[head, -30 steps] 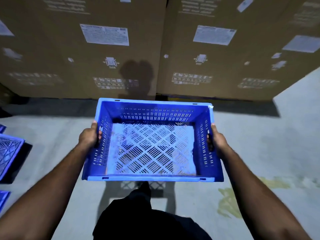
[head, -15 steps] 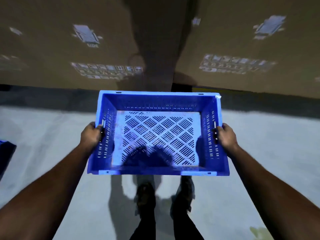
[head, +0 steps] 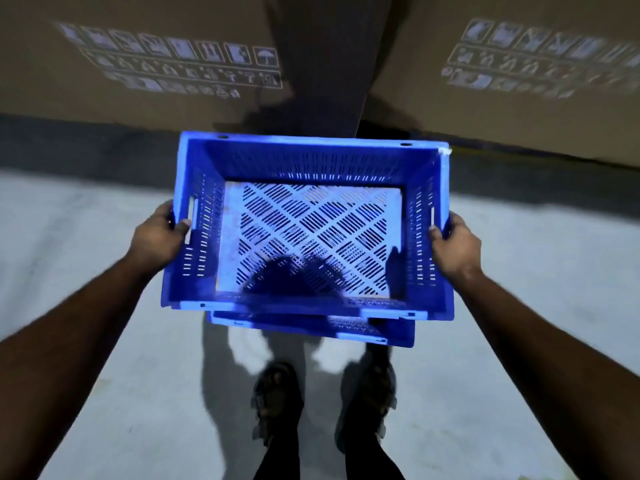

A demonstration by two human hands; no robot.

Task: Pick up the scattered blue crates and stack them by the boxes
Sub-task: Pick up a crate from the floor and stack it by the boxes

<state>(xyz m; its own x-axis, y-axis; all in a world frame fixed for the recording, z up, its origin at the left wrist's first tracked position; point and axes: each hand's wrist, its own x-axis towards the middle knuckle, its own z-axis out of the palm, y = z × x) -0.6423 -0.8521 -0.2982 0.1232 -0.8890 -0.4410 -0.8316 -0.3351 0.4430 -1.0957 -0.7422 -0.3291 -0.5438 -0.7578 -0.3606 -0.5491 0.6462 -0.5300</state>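
Note:
I hold a blue slotted crate (head: 308,161) level in front of me, its open top facing up. My left hand (head: 157,237) grips its left side wall near the handle slot. My right hand (head: 455,242) grips the right side wall. Directly beneath it, the near edge of a second blue crate (head: 311,329) shows on the floor, mostly hidden by the one I hold. The big brown cardboard boxes (head: 138,64) stand right behind both crates.
A second cardboard box (head: 519,81) stands at the back right, with a dark gap between the two. The floor (head: 86,341) is pale grey concrete. My two feet (head: 277,400) stand just short of the lower crate.
I have stepped closer to the boxes and the view has tilted down. The held crate now hangs over a second crate on the floor, which was not visible before.

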